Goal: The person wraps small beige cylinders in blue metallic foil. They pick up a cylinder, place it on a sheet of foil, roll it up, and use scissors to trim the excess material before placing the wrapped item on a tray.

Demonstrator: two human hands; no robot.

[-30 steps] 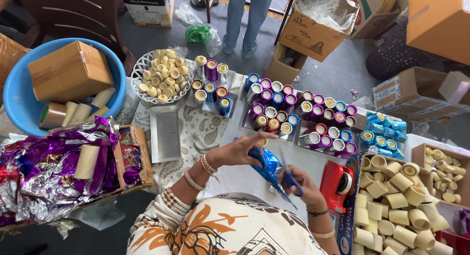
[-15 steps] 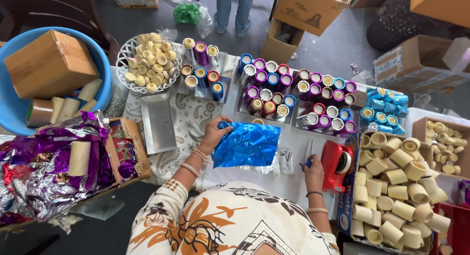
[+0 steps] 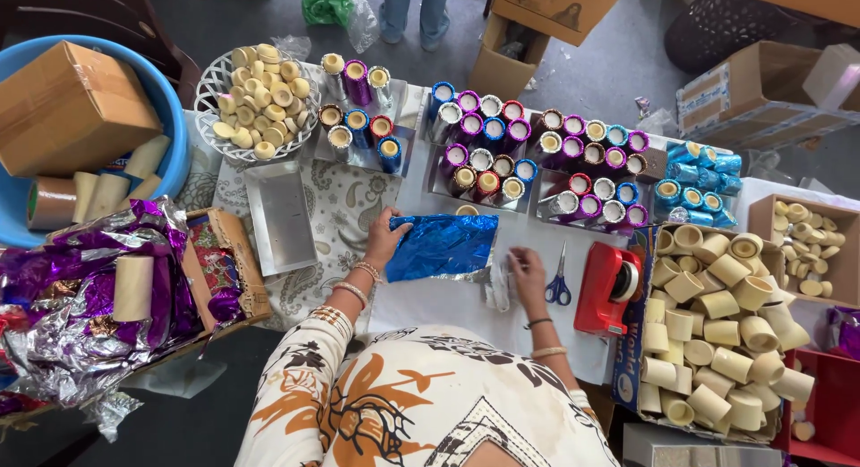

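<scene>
A blue foil sheet (image 3: 443,245) lies spread flat on the white table top in front of me. My left hand (image 3: 385,237) grips its left edge, fingers on the foil. My right hand (image 3: 528,272) rests just right of the sheet with its fingers apart, beside a small crumpled clear scrap (image 3: 497,289). Blue-handled scissors (image 3: 558,286) lie right of that hand, and a red tape dispenser (image 3: 609,288) stands beyond them.
Trays of foil-wrapped tubes (image 3: 537,158) line the far side. A white basket of bare tubes (image 3: 255,95) and a metal tray (image 3: 279,218) sit at the left. A box of plain cardboard tubes (image 3: 717,324) is at the right, purple foil (image 3: 81,297) at the left. A person stands beyond the table.
The foil, held up scrunched a second ago, has been opened and laid flat. My right hand has let go of it and moved to the right.
</scene>
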